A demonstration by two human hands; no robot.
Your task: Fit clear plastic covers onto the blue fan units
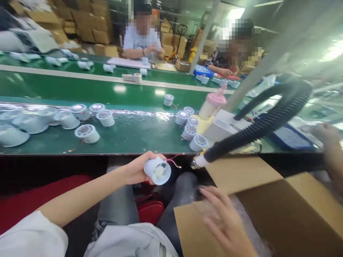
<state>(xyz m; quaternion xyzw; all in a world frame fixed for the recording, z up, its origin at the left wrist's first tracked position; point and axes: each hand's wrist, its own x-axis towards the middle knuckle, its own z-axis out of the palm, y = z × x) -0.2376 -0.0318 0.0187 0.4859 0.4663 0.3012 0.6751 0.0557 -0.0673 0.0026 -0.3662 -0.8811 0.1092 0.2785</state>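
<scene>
My left hand (138,167) holds a small white fan housing (157,170) with thin red wires trailing from it, just below the near edge of the green conveyor table (134,137). My right hand (227,221) is open and blurred, fingers spread over clear plastic wrap inside an open cardboard box (270,210) at my lower right. A black corrugated hose (268,125) ends in a white nozzle (199,162) just right of the held part.
Several white fan housings lie on the table at left (87,134) and centre (189,130). A pink-capped bottle (213,105) stands on a white box. Two people work across the belt. Another person's hand (331,150) shows at the right edge. Cardboard boxes stack behind.
</scene>
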